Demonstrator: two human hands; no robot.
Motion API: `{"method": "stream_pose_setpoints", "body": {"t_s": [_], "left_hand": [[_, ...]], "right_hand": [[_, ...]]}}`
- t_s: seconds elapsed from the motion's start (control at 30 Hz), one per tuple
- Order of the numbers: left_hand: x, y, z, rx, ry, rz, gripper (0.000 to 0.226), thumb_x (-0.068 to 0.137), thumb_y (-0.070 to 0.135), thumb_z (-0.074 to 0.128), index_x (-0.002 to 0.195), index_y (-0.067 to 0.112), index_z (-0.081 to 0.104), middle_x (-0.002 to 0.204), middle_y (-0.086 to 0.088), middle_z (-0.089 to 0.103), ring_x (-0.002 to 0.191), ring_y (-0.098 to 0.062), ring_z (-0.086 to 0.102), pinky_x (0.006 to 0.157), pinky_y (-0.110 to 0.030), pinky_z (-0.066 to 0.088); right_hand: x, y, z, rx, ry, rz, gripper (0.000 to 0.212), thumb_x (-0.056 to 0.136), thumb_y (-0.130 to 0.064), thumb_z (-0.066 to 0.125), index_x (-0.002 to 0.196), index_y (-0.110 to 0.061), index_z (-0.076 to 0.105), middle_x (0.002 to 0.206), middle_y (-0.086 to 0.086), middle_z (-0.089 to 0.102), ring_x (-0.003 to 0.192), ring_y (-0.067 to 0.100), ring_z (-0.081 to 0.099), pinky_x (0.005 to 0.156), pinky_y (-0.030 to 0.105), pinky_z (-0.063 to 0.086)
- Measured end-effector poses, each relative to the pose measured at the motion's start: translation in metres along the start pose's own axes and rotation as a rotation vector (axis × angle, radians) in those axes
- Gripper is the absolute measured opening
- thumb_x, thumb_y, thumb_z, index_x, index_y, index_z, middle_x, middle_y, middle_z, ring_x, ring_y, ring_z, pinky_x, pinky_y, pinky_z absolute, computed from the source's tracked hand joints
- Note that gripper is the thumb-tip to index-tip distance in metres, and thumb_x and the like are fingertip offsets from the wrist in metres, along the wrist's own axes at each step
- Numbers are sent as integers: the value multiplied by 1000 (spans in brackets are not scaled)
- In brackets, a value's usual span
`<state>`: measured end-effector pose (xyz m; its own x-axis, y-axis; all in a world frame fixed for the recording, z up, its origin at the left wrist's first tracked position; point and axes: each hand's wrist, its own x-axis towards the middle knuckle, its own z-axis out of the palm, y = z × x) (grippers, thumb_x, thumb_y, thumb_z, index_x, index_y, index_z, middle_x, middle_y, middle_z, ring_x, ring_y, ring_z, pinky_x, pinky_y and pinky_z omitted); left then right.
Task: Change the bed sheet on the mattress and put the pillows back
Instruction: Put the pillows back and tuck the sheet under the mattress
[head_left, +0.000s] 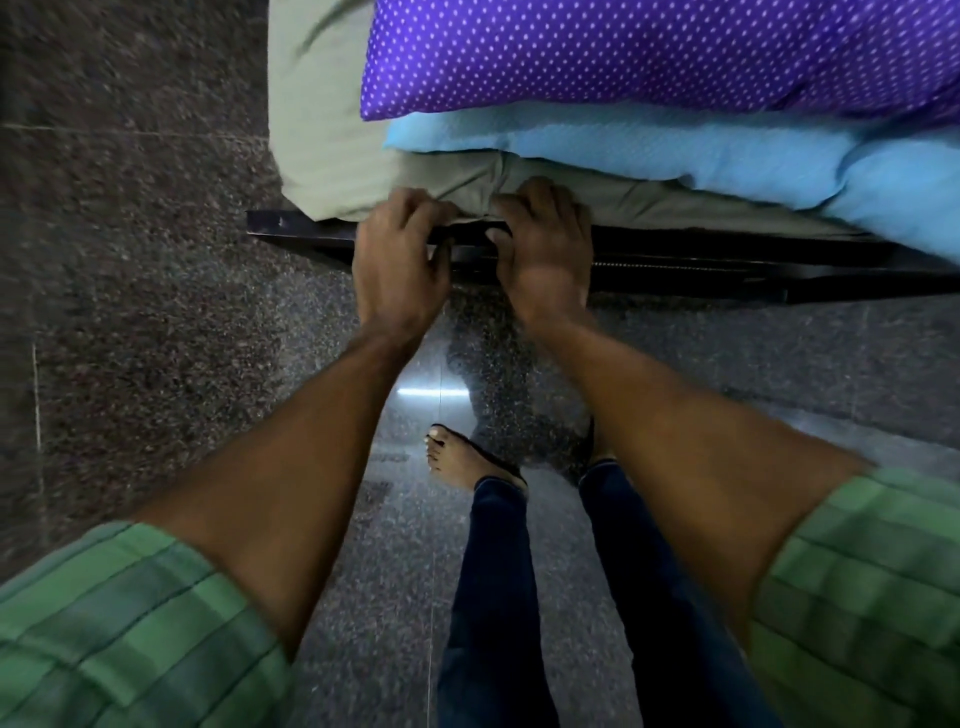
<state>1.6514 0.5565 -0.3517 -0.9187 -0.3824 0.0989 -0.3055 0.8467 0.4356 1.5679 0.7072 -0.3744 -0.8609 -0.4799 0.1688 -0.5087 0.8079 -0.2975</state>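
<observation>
Nearest, two hands sit side by side: left hand (400, 260) and right hand (545, 249) both grip one olive sheet (332, 156) at the mattress edge, above one dark bed frame (675, 265). Beyond lie two pillows, blue (675, 150) and purple dotted (623, 52).

Dim, motion-blurred edges, floor (156, 312) glare

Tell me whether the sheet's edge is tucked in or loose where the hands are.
Loose there: the sheet bunches between left hand and right hand, above the bed frame. Left of them it looks tucked.
</observation>
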Motion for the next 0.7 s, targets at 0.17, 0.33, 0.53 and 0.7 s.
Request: {"method": "stream_pose_setpoints", "body": {"t_s": [0.17, 0.33, 0.53, 0.7], "left_hand": [[14, -14, 0, 159, -5, 92, 36, 84, 32, 68, 119, 24, 69, 121, 1, 64, 104, -26, 59, 81, -40, 45], [35, -10, -3, 259, -48, 107, 18, 86, 29, 58, 90, 27, 75, 98, 6, 71, 92, -26, 61, 73, -39, 40], [10, -19, -3, 341, -282, 214, 28, 72, 28, 67, 98, 21, 71, 108, -1, 66, 107, -28, 56, 88, -40, 37], [-1, -26, -9, 191, -185, 190, 46, 83, 24, 59, 129, 15, 60, 126, -6, 58, 113, -28, 55, 95, -40, 41]], "right_hand": [[28, -25, 7, -118, 7, 59, 17, 74, -17, 70, 89, -22, 75, 107, 1, 70, 107, 30, 63, 88, 41, 38], [16, -24, 0, -68, -122, 67, 20, 74, -19, 72, 94, -20, 72, 111, 3, 65, 112, 31, 56, 88, 43, 39], [9, -25, 8, -70, -133, 86, 7, 81, -19, 70, 87, -20, 71, 103, 3, 64, 107, 31, 56, 85, 42, 39], [-3, -28, 5, -95, -148, 70, 33, 80, -15, 62, 109, -27, 71, 117, 2, 63, 113, 33, 55, 90, 44, 42]]}}
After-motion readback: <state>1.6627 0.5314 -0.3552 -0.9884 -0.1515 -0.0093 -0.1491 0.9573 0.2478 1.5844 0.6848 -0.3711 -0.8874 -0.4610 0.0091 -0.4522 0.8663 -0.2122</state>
